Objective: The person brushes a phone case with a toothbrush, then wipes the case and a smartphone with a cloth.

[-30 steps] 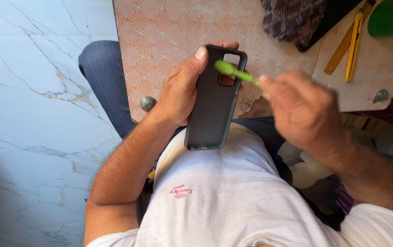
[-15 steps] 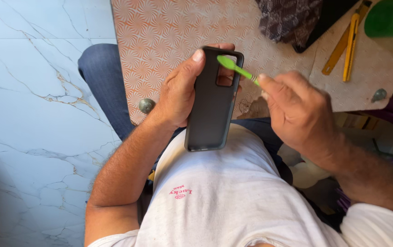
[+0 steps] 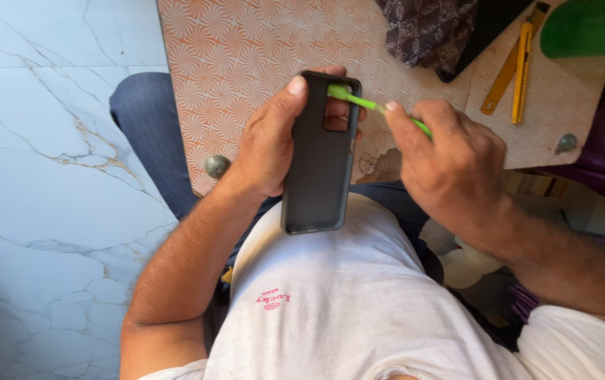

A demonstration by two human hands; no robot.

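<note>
My left hand grips a dark grey phone case from its left side, thumb on the upper edge, inner side facing me. My right hand pinches a thin bright green brush-like tool. The tool's tip rests at the case's top right corner, just above the camera cutout. Both hands hover over my lap, at the near edge of a small table with an orange swirl pattern.
On the table lie a dark patterned cloth, a yellow utility knife and a second yellow tool. A green object is at the top right. White marble floor spreads to the left.
The green tool's tip has shifted slightly up and left along the case's top corner. My view has drifted a little; the left hand keeps the same hold.
</note>
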